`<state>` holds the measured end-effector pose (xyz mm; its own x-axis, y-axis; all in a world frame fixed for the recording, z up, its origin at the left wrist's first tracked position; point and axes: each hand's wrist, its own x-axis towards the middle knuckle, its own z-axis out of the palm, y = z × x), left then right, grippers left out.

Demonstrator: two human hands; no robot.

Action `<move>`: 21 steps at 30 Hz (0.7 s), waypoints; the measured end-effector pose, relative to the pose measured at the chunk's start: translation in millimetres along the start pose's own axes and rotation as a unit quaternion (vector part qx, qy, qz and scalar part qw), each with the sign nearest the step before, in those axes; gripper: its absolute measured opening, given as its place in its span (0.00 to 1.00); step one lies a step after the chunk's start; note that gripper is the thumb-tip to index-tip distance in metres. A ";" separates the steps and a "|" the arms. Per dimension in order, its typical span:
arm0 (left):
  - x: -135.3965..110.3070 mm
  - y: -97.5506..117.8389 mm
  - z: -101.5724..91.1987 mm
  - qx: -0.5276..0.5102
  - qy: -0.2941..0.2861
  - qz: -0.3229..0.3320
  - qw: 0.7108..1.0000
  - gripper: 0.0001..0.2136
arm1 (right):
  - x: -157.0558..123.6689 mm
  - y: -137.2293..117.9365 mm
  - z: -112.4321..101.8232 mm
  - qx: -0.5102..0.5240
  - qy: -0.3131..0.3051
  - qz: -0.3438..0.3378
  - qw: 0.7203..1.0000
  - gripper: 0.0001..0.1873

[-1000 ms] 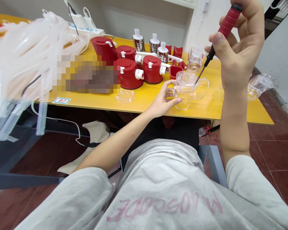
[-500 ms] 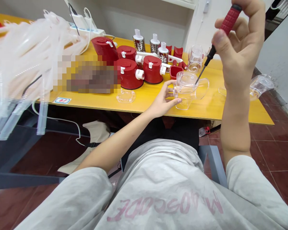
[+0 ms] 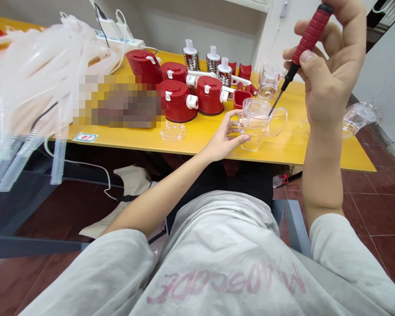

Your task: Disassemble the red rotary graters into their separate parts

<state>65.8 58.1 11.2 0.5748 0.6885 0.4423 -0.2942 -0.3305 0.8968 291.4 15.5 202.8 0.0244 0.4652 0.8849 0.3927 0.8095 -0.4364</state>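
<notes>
My right hand (image 3: 332, 66) is raised and closed around the red grip of a screwdriver (image 3: 308, 38). The screwdriver slants down to the left, and its tip meets the upper rim area of a clear plastic housing (image 3: 257, 123); what lies under the tip is too small to make out. With thumb and fingers my left hand (image 3: 228, 137) grips that housing by its left side, on the yellow table (image 3: 204, 147). A flat clear plastic ring (image 3: 173, 131) lies to the left of my left hand.
Several red grater bodies (image 3: 177, 101) with white fittings stand behind my left hand. Beyond them are metal grater drums (image 3: 224, 72). More clear housings (image 3: 268, 81) sit at the back and the right edge. Clear plastic bags (image 3: 46, 83) heap up at left, near a power strip (image 3: 131, 44).
My right fingers have shifted on the screwdriver's grip, with the thumb now lower and further right. The screwdriver tip and the housing stay almost in place.
</notes>
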 end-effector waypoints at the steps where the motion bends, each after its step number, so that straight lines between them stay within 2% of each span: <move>1: 0.0 -0.4 -0.2 -0.001 0.000 0.002 1.000 0.43 | 0.5 -0.2 -1.2 0.008 -0.007 -0.035 0.999 0.41; 3: 0.1 -1.0 -0.4 -0.001 -0.001 0.002 1.000 0.43 | 1.5 -0.7 -3.4 0.034 -0.012 -0.133 0.990 0.35; 4: 0.1 -1.0 -0.5 0.000 -0.002 0.000 1.000 0.43 | 1.7 -1.0 -4.1 0.026 -0.020 -0.146 0.989 0.35; 9: 0.3 -1.3 -0.3 0.000 0.000 0.004 1.000 0.43 | -2.4 -3.4 -2.0 -0.010 0.006 -0.139 0.990 0.42; 13: 0.2 -1.2 -0.3 -0.005 -0.005 0.007 1.000 0.42 | -8.9 -5.7 3.1 -0.001 0.004 -0.078 0.997 0.37; 17: -0.3 1.0 -0.3 -0.003 -0.005 0.001 1.000 0.42 | -10.8 -5.4 5.3 0.022 0.004 -0.048 0.999 0.37; 21: -0.4 1.6 0.0 -0.002 -0.002 -0.004 1.000 0.43 | -11.8 -7.0 5.2 0.022 0.014 -0.091 0.996 0.35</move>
<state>65.1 57.4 12.4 0.5804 0.6878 0.4360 -0.2925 -0.3236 0.8998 283.6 6.2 194.5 -0.0170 0.3003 0.9537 0.3515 0.8948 -0.2754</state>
